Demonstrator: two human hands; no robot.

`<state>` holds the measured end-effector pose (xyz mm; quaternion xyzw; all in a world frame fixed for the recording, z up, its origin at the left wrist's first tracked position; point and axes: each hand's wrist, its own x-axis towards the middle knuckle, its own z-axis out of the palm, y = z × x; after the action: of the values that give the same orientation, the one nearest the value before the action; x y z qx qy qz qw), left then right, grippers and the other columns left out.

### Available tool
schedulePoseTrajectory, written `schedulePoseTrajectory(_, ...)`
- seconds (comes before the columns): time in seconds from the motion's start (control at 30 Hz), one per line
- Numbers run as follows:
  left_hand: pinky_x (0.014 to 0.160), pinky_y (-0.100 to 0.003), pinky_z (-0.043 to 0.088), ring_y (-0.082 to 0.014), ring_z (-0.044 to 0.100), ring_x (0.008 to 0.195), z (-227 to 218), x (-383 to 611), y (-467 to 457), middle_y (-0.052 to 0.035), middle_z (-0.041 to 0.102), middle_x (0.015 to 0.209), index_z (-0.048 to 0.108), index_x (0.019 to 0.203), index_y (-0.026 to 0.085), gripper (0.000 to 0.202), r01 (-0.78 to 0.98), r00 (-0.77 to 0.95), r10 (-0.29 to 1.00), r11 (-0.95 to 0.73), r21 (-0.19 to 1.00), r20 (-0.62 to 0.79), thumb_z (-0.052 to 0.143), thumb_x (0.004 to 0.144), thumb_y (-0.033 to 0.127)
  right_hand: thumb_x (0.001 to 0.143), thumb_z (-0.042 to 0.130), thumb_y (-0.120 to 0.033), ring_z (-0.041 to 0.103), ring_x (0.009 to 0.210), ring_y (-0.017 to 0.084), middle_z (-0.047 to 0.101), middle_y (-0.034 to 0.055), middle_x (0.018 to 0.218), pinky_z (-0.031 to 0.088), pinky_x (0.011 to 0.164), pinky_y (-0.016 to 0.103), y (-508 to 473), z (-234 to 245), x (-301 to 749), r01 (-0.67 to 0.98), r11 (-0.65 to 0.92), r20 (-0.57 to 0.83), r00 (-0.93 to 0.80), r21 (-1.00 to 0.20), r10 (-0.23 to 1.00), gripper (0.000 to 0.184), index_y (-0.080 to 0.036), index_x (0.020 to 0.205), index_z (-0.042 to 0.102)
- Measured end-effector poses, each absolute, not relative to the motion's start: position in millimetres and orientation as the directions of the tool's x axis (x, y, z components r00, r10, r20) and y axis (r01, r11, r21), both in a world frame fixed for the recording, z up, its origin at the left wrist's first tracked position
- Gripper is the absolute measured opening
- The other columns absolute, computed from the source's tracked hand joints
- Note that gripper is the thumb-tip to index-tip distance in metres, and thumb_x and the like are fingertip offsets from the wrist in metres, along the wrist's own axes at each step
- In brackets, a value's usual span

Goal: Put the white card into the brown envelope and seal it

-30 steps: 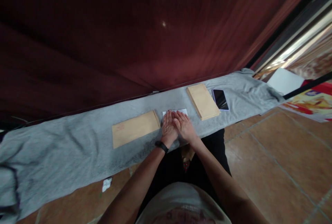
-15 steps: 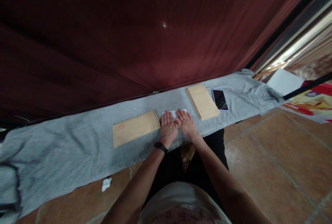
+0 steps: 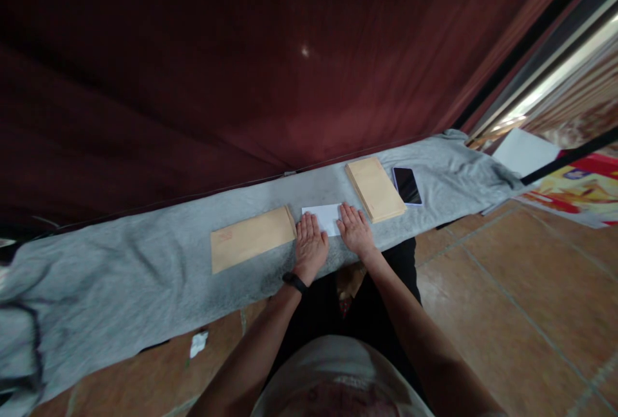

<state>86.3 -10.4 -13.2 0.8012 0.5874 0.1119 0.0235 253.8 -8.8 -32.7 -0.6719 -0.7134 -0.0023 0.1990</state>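
Note:
A white sheet of paper [image 3: 324, 219], apparently folded, lies flat on the grey cloth. My left hand [image 3: 310, 244] presses flat on its left end, fingers stretched out. On the right end rests my right hand [image 3: 355, 229], also flat with the fingers extended. Between the hands the white surface shows; its ends are partly covered by my fingers. Just left of the paper is a brown envelope [image 3: 253, 239] with a small red print at its far left. A stack of brown envelopes [image 3: 377, 190] sits to the right of my right hand.
A dark-screened phone [image 3: 408, 186] lies right of the stack. The narrow surface is draped with a grey cloth [image 3: 120, 275], wrinkled at both ends. Behind it hangs a dark red curtain [image 3: 290, 82]. A white scrap [image 3: 198, 343] lies on the tiled floor [image 3: 502, 288].
My hands have slid apart along the paper, the left one to the left and the right one to the right. More of the white paper shows between them.

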Motion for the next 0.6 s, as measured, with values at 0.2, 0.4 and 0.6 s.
schedulePoseTrajectory(0.2, 0.127, -0.048, 0.025, -0.0309, 0.021, 0.156, -14, 78, -35, -0.0236, 0.027, 0.165, 0.030, 0.157, -0.002, 0.065, 0.926, 0.340, 0.928, -0.359, 0.119, 0.152, 0.036, 0.104, 0.035, 0.108, 0.029, -0.037, 0.040, 0.148, 0.031, 0.041, 0.0154, 0.160, 0.028, 0.122, 0.051, -10, -32, 253, 0.975, 0.078, 0.266, -0.021, -0.207, 0.964, 0.057, -0.009, 0.157, 0.038)
schedulePoseTrajectory(0.4, 0.126, -0.050, 0.027, -0.0304, 0.019, 0.157, -16, 63, -55, -0.0220, 0.030, 0.164, 0.028, 0.159, 0.001, 0.068, 0.903, 0.389, 0.902, -0.414, 0.118, 0.190, 0.037, 0.105, 0.040, 0.108, 0.031, -0.035, 0.041, 0.148, 0.032, 0.042, 0.0166, 0.159, 0.028, 0.122, 0.051, -10, -25, 252, 0.973, 0.039, 0.259, 0.022, -0.226, 0.966, 0.056, -0.007, 0.155, 0.040)
schedulePoseTrajectory(0.6, 0.126, -0.050, 0.025, -0.0323, 0.021, 0.156, -14, 58, -61, -0.0241, 0.031, 0.162, 0.033, 0.156, -0.001, 0.066, 0.894, 0.412, 0.892, -0.435, 0.106, 0.186, 0.039, 0.104, 0.038, 0.109, 0.033, -0.035, 0.037, 0.150, 0.028, 0.037, 0.0120, 0.163, 0.028, 0.124, 0.046, -30, -15, 219, 0.945, 0.191, 0.254, -0.122, -0.267, 0.960, 0.054, -0.010, 0.156, 0.039)
